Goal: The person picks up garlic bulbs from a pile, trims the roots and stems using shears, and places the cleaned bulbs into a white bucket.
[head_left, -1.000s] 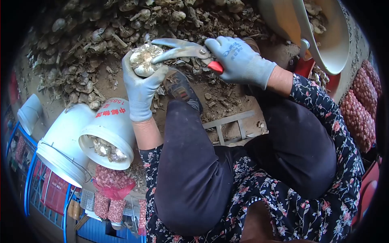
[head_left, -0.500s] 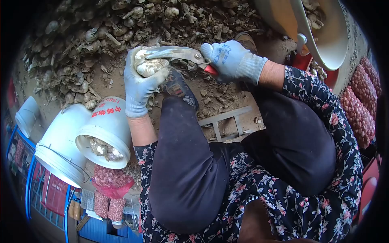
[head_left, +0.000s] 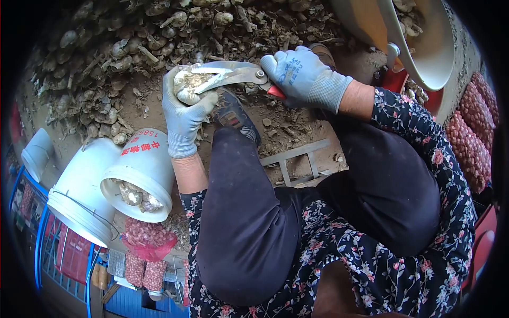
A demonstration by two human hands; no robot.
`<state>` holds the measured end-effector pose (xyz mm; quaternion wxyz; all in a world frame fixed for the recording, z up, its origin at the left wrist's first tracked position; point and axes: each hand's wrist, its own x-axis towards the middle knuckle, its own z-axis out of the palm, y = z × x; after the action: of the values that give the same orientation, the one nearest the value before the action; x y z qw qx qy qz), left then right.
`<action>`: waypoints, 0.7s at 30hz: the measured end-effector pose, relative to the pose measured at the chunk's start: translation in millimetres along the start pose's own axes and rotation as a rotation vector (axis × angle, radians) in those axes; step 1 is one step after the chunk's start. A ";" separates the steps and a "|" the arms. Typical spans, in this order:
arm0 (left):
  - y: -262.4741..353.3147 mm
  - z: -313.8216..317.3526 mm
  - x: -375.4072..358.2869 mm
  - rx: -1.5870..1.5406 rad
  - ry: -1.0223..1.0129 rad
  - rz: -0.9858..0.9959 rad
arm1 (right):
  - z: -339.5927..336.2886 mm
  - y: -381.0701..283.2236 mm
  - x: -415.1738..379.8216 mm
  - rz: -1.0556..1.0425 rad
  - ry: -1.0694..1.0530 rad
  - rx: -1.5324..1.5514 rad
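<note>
My left hand (head_left: 186, 119), in a pale glove, cups a whitish garlic bulb (head_left: 185, 94) with the fingers behind it and the thumb at its lower right. The bulb's rough brownish root side faces up. My right hand (head_left: 305, 77), also gloved, is wrapped around the red handles (head_left: 276, 91) of a pair of pruning shears (head_left: 241, 74). The metal blades stand apart and reach left, their tips lying against the bulb. Most of the handles are hidden inside my right hand.
A heap of dry garlic (head_left: 122, 53) fills the far ground. White buckets (head_left: 140, 156) lie tipped at the left, one with garlic inside. At the upper right is a large pale container (head_left: 389, 32). Net sacks (head_left: 466, 146) stand at the right. A metal frame (head_left: 297, 153) is between my legs.
The garlic bulb has turned in my left hand, so its root side now shows. The shear blades are spread wider than before. My right hand has barely moved.
</note>
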<state>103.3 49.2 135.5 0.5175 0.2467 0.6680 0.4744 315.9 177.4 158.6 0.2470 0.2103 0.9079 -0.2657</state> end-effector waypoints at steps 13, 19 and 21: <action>-3.9 0.0 1.3 -0.038 0.002 -0.037 | 4.4 12.2 -9.6 0.021 0.105 0.008; -4.9 -6.5 1.5 0.210 0.006 0.103 | -8.8 3.4 -9.7 0.066 -0.081 0.019; -10.4 -9.4 3.8 0.198 0.000 0.082 | -6.7 2.7 -7.8 0.080 -0.123 0.077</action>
<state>95.0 44.3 124.7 0.4706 0.3238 0.7011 0.4268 321.3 181.5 166.9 0.3043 0.2388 0.8711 -0.3027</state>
